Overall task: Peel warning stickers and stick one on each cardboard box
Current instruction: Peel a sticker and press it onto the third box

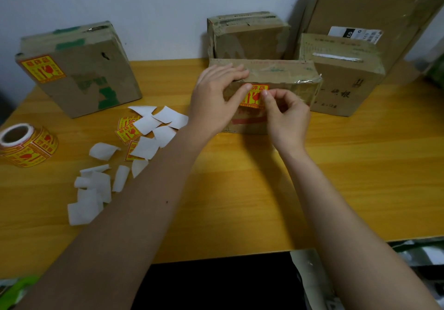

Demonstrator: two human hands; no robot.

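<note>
Both hands work at the front face of a low cardboard box [283,74] standing on the yellow wooden table [240,201], near its middle. A yellow-and-red warning sticker [254,98] lies against that face. The left hand [213,100] is spread wide over the box's left end, fingers draped across the top edge and thumb tip touching the sticker's upper left corner; it grips nothing. The right hand [286,115] is curled, with thumb and forefinger pinched narrowly together at the sticker's right edge; whether the sticker is fully adhered there cannot be told. At far left stands a second box [81,74], tilted back toward the wall, already bearing a sticker [43,68] in its upper left corner. Behind the worked box stands a third box [249,35]; to the right, a fourth box [341,74] with handwriting on its front, and behind that a large box [374,11] with a white shipping label; no warning sticker shows on these three. A sticker roll [26,145] lies on its side at the table's left edge. Between the roll and the left forearm, white backing scraps [96,187] are scattered, several curled, with a few loose stickers [127,129] partly covered by them.
</note>
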